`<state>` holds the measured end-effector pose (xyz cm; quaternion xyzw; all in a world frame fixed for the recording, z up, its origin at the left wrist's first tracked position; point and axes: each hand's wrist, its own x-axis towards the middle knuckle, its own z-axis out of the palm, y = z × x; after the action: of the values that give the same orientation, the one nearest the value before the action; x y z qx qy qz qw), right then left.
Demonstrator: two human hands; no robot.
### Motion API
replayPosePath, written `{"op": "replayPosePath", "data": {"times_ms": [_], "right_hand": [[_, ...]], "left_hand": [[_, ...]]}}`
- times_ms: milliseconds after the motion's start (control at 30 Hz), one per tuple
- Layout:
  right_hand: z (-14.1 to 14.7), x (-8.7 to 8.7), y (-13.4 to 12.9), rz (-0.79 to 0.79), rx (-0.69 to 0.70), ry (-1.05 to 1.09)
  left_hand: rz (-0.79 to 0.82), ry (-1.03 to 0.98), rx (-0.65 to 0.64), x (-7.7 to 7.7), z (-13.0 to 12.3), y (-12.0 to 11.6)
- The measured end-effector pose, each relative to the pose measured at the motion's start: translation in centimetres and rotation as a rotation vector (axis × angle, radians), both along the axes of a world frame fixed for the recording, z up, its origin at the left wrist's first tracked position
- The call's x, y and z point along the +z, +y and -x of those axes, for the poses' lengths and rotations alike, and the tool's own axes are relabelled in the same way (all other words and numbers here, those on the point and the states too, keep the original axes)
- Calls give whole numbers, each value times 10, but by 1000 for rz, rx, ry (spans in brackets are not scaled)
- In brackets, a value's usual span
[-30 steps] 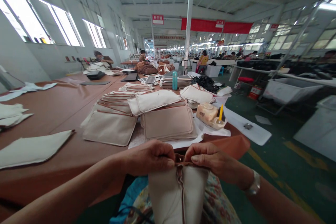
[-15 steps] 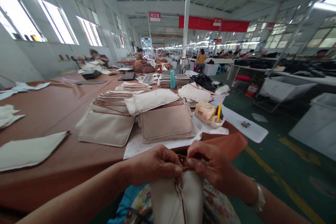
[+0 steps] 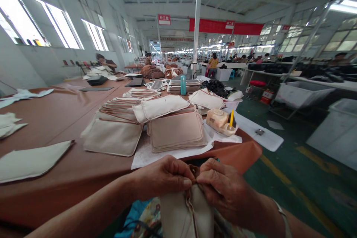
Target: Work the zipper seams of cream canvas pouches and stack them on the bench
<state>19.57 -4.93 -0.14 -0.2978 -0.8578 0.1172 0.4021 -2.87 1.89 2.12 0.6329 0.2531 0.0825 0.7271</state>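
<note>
A cream pouch (image 3: 178, 214) with a brown zipper down its middle hangs over my lap, its upper end between my two hands. My left hand (image 3: 167, 176) pinches the pouch's top edge from the left, thumb and fingertips pressed together. From the right, my right hand (image 3: 220, 182) grips the same edge, its fingers curled close to the zipper's end. Between the fingertips shows a bit of brown trim with a small shiny metal piece; my fingers hide the rest.
Stacked cream pouches (image 3: 114, 135) and beige panels (image 3: 175, 130) lie on the brown-covered table (image 3: 69, 119). A cut plastic container (image 3: 220, 121) with a yellow-handled tool stands at the right corner, a teal bottle (image 3: 183, 85) farther back. White bins (image 3: 304, 93) stand on the floor at right.
My right hand has shifted slightly lower and inward, turning so its back shows more and its fingers fold over the pouch edge. My left hand stays nearly in place, still pinching.
</note>
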Motion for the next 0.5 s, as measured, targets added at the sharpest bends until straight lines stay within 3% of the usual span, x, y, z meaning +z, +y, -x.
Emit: {"op": "replayPosePath", "data": {"times_ms": [133, 233, 333, 400, 500], "right_hand": [[4, -1, 1, -20, 4, 28], [7, 1, 2, -124, -29, -43], [4, 13, -3, -277, -54, -298], [-1, 24, -8, -298, -50, -433], [-8, 38, -14, -196, -8, -290]], "left_hand": [[-16, -16, -39, 3, -2, -1], [-84, 5, -63, 4, -4, -1], [-177, 73, -89, 8, -4, -1], [-199, 85, -93, 11, -4, -2], [-208, 3, -109, 18, -5, -4]]}}
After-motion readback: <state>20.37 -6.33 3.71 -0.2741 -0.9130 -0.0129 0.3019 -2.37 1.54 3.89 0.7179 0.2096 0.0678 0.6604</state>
